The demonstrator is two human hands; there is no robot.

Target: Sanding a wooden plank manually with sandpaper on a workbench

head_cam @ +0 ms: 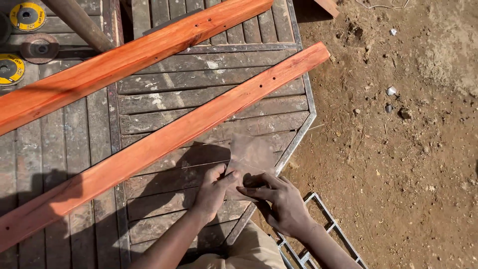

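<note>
Two hands meet over one sheet of sandpaper [249,157] near the front right edge of the slatted wooden desk [164,99]. I log the left hand [211,192] with its grip pinching the sheet's lower left edge between thumb and fingers; the right hand [281,199] lies with its fingers pressed flat across the lower part of the sheet, thumb tucked under, so it holds the paper too. The sheet looks partly folded or creased at the hands, its upper part lying flat on the slats, just beside the nearer reddish plank [164,137], not touching it as far as I can tell. My judgement on progress: the paper is only being readied. Both planks look smooth and evenly coloured, but I cannot tell from this view whether either has been sanded. The nearer plank runs diagonally from the front left to the far right corner; a second reddish plank [124,57] lies parallel behind it. Containers: none in view. Loose abrasive discs [25,17] sit at the far left corner, and a metal frame [318,239] lies on the dirt ground [398,149] to the right.
</note>
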